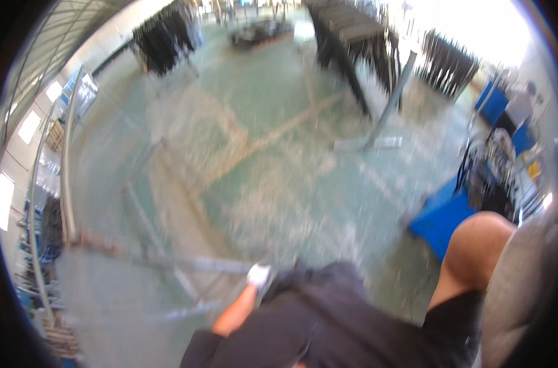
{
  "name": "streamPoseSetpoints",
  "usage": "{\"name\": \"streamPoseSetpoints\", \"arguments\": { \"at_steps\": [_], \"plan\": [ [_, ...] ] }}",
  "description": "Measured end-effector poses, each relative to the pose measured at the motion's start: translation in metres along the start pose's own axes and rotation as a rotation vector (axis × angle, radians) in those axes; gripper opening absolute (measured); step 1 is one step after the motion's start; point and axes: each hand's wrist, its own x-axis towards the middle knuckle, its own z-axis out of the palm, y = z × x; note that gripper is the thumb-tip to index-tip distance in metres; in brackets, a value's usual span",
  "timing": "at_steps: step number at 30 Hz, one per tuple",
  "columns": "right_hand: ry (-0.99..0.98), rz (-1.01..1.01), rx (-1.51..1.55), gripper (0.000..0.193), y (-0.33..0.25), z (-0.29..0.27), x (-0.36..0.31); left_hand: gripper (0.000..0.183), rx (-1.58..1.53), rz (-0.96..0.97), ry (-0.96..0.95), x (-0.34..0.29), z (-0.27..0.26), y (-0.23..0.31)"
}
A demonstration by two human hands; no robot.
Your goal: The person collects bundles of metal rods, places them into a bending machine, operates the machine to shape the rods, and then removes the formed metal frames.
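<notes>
My left hand [259, 274], in a white glove, is low in the middle of the view, in front of my dark shirt. It is closed around the end of a grey metal bar [196, 264]. That bar belongs to a tubular metal frame with a tall curved upright [67, 165] on the left. Motion blur hides the single fingers. My right arm [475, 245] is bent and raised at the right edge. Beside its elbow is a greyish-beige surface [524, 288], perhaps a sleeve; my right hand is out of view.
A grey metal stand [386, 110] with a flat foot is ahead on the green floor [279, 184]. Racks of dark parts [168, 37] and a long dark rack [352, 37] stand farther off. At right are a blue bin [441, 218] and another person [521, 104].
</notes>
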Motion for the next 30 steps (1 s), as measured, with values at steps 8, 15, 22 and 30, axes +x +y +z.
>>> {"name": "streamPoseSetpoints", "arguments": {
  "at_steps": [8,15,22,30],
  "plan": [
    [0.207,0.236,-0.039,0.037,0.242,0.123,-0.065,0.063,-0.38,-0.003,0.338,0.165,-0.123,0.02],
    [0.138,0.122,0.004,0.036,0.438,0.271,-0.081,0.041,-0.073,0.056,0.147,0.343,-0.248,0.1],
    [0.078,0.102,0.134,0.036,0.646,0.484,-0.101,0.03,-0.45,-0.271,0.357,0.412,-0.401,0.211],
    [0.061,0.047,0.1,0.036,0.838,0.616,-0.14,0.031,-0.123,-0.283,0.122,0.698,-0.453,0.181]
  ]
}}
